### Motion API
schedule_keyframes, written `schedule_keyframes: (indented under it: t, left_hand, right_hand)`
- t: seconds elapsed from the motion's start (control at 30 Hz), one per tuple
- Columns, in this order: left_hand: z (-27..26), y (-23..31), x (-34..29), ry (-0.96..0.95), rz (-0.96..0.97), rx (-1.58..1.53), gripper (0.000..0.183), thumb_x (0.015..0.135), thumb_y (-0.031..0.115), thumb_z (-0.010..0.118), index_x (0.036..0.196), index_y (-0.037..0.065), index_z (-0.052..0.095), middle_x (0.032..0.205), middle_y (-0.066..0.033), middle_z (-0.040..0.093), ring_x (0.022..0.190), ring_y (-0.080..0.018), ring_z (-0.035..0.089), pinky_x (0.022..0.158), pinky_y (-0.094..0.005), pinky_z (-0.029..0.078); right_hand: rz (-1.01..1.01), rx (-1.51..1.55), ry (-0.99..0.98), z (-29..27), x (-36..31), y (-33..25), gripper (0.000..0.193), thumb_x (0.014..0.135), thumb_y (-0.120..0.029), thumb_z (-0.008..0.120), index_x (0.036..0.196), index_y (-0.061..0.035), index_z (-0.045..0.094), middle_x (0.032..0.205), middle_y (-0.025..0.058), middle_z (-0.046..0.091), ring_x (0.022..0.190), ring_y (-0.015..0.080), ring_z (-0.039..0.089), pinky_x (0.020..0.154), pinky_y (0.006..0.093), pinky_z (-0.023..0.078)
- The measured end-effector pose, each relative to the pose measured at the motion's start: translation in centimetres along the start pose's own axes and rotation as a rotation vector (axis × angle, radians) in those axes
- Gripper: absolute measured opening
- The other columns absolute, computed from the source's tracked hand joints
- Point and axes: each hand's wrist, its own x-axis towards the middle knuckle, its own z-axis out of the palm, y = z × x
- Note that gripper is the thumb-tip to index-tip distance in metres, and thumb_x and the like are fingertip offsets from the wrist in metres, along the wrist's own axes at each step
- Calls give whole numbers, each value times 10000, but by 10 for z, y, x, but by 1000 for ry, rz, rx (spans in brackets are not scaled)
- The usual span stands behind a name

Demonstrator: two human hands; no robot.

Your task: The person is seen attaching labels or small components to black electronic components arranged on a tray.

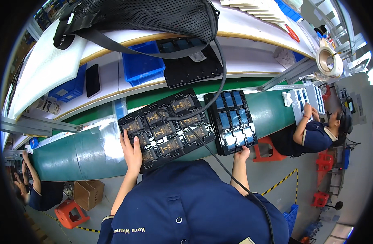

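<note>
1. Head view, clock positions from picture centre: left hand (132,152) at 8 o'clock, fingers extended along the larger tray's edge, thumb over its rim; whether it grips cannot be told.
2. Right hand (241,153) at 4 o'clock, closed on the smaller tray's near edge, thumb uppermost.
3. Larger tray (160,160), black, just off centre toward 9 o'clock, set askew; carries rows of flat dark cells (164,131) with gold markings. A black cable (224,73) crosses over it.
4. Smaller tray (215,126), black, at 3 o'clock, just beside the larger; holds blue glossy pieces (224,120) in three rows.
5. Blue bin (148,77) on the shelf at 11 o'clock.
6. Green bench (64,158) runs from 8 to 3 o'clock, beneath a white shelf (239,61).
7. Black mesh bag (146,20) at 11 o'clock, above the bin.
8. Co-workers seated at 3 o'clock (316,134) and 8 o'clock (42,195).
9. Cardboard box (89,195) and red stool (72,213) on the floor, 8 o'clock.
10. Dark phone (93,80) on the shelf, 10 o'clock.
</note>
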Motion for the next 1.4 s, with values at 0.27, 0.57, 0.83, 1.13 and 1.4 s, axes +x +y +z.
schedule_keyframes:
  t: [0.27,0.57,0.83,1.13,1.4]
  left_hand:
    - [-2,-16,4,96,-261,-655,487,998,295,435,1381,5,355,1420,-199,360,1314,-306,353,1094,-381,256]
    - [23,-184,-12,-45,-463,222,613,790,266,716,1273,-10,460,1268,-240,453,1178,-412,441,998,-443,382]
    - [14,-113,-19,-4,-476,392,546,736,323,770,1117,36,503,1139,-166,549,1102,-346,527,872,-489,443]
    - [29,-125,-5,124,-497,254,282,776,323,739,830,70,625,850,-107,655,829,-308,621,756,-429,457]
    - [32,-144,20,187,-509,-613,76,892,57,622,935,-5,630,801,-75,671,681,-133,627,595,-264,494]
  right_hand:
    - [-380,-1330,332,-56,41,14,510,796,-138,668,1231,69,502,1118,222,552,986,339,573,869,414,446]
    - [-327,-1444,214,-53,23,27,496,911,-211,553,1340,-3,415,999,217,609,765,307,624,679,409,510]
    - [-474,-1553,409,-55,25,21,532,892,-244,554,1307,47,390,1049,291,581,787,371,640,667,450,547]
    - [-869,-1365,225,51,-7,30,612,868,-220,649,1335,54,361,1296,294,362,1144,406,443,999,443,375]
    - [-645,-1476,-446,28,-49,25,214,908,-109,547,1069,7,466,874,109,508,793,201,491,775,320,435]
